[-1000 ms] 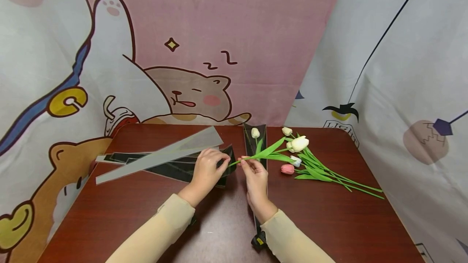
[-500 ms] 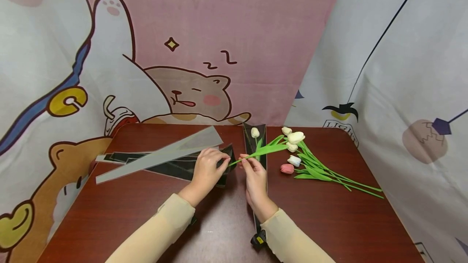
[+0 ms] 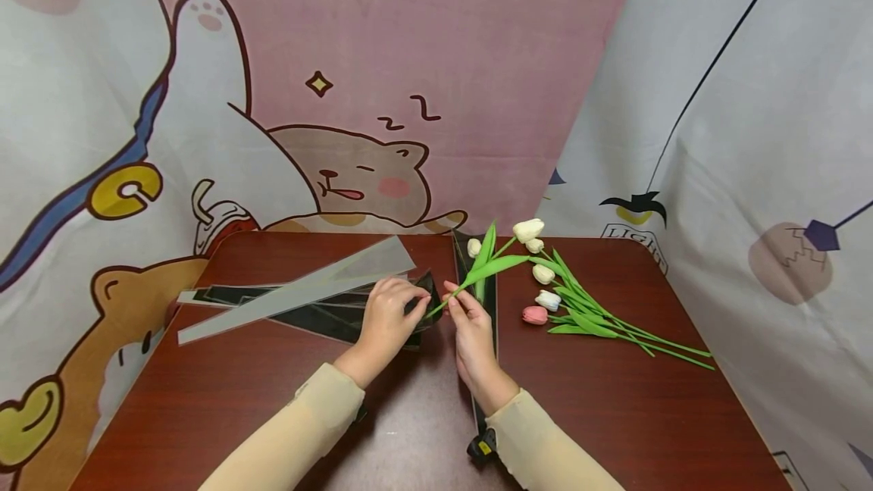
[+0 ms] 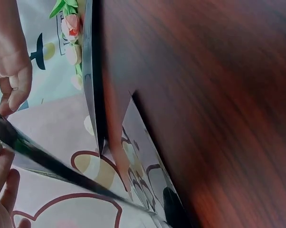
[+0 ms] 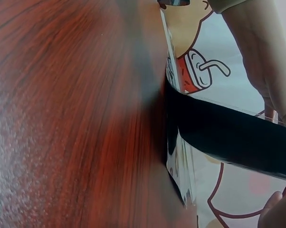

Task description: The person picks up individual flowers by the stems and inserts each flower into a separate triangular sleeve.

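My left hand [image 3: 385,320] pinches the raised edge of a black, clear-edged flower sleeve [image 3: 323,318], which curves upward in the right wrist view. Between thumb and fingers, my right hand [image 3: 475,339] holds the green stem of a white tulip [image 3: 528,230]. The stem's lower end reaches the sleeve's mouth beside my left fingertips; whether it is inside I cannot tell. Under my right hand lies a second black sleeve [image 3: 486,309] with another white tulip [image 3: 474,248] on or in it. Fingers of my left hand [image 4: 3,190] show at the left wrist view's edge.
Several white, pale blue and pink tulips [image 3: 586,309] lie on the right of the brown table [image 3: 614,415]. A long grey-white strip [image 3: 300,290] lies across the flat sleeves at left. A black device with a yellow mark [image 3: 483,447] is at my right wrist.
The held tulip's bloom has swung leftward and up, away from the loose tulips, as my right fingers turned the stem. My left hand has stayed in place.
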`<state>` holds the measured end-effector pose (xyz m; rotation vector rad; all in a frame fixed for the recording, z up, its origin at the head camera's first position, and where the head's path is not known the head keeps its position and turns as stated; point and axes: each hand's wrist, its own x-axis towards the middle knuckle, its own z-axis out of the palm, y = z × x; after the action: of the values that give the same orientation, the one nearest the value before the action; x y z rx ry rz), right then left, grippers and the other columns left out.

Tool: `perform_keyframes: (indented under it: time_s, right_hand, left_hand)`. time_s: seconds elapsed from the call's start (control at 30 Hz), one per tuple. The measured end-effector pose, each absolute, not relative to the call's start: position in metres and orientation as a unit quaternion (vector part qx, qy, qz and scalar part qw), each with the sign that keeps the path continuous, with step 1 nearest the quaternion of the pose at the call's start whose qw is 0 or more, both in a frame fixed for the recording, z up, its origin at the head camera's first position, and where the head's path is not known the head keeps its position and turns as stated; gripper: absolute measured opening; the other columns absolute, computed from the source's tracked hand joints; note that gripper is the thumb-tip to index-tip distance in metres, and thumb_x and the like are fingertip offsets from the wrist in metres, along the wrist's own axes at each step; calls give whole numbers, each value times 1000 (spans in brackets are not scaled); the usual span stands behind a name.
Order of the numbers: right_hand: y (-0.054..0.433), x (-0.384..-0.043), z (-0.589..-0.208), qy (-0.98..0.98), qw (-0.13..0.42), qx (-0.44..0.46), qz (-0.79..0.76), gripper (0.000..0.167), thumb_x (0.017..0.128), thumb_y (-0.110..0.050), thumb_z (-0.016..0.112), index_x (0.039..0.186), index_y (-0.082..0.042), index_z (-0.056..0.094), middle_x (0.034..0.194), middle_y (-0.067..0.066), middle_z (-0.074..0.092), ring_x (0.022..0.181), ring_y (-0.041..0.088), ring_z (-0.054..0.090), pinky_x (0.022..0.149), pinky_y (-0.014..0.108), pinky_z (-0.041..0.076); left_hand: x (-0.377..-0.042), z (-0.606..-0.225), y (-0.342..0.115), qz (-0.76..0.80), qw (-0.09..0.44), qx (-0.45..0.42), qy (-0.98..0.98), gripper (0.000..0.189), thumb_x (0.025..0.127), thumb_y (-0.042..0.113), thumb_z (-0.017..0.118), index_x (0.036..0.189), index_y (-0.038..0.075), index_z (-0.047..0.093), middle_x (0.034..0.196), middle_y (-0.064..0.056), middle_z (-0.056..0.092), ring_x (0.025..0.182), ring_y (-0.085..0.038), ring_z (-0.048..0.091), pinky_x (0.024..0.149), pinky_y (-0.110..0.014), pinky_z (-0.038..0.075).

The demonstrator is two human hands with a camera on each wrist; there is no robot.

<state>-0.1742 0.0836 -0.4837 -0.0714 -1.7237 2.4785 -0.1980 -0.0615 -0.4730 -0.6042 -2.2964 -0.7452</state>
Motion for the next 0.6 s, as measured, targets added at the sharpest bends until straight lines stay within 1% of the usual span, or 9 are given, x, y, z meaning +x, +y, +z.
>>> perform_keyframes:
  time_s: [0.13,0.2,0.27,0.37,0.5,0.6]
  right_hand:
    - [82,-174,-485,-560,74,-36,824,23,95,-2,53,116,4,59,107,8,63,111,29,54,92,30,46]
    - [81,-175,-486,-546,80,-47,832,24,94,0,54,116,6,56,99,10,63,105,25,59,89,26,48]
    - [81,-176,-488,-535,81,-59,839,23,93,1,54,115,8,55,96,10,63,101,21,61,87,24,49]
    - [82,-178,-490,-525,78,-72,844,24,93,0,55,115,12,53,92,5,64,92,14,62,88,28,49]
    - [83,-178,-490,-516,70,-75,850,24,95,-5,54,113,11,54,94,7,65,85,12,61,91,34,48]
    - [83,-178,-489,-505,66,-71,858,23,96,-9,54,110,8,57,94,6,65,83,11,62,91,34,48]
  left_hand:
    - [-198,-474,-61,-287,318,-230,-874,5,80,18,77,83,15,75,80,4,72,88,-17,63,91,-36,46]
    - [-198,-474,-61,-288,318,-231,-874,5,80,19,76,83,15,75,80,4,72,88,-17,63,91,-36,46]
    - [-198,-475,-62,-288,315,-231,-874,6,81,20,75,84,15,75,80,4,72,88,-17,63,92,-36,46]
    - [-197,-475,-61,-286,311,-230,-877,6,82,21,75,84,15,75,81,4,72,88,-17,63,93,-38,45]
    - [-197,-475,-61,-286,310,-226,-878,6,81,21,75,84,15,75,82,4,72,89,-17,63,97,-43,44]
    - [-197,-475,-60,-289,314,-225,-876,5,80,19,76,84,16,75,82,4,72,89,-17,63,98,-45,44]
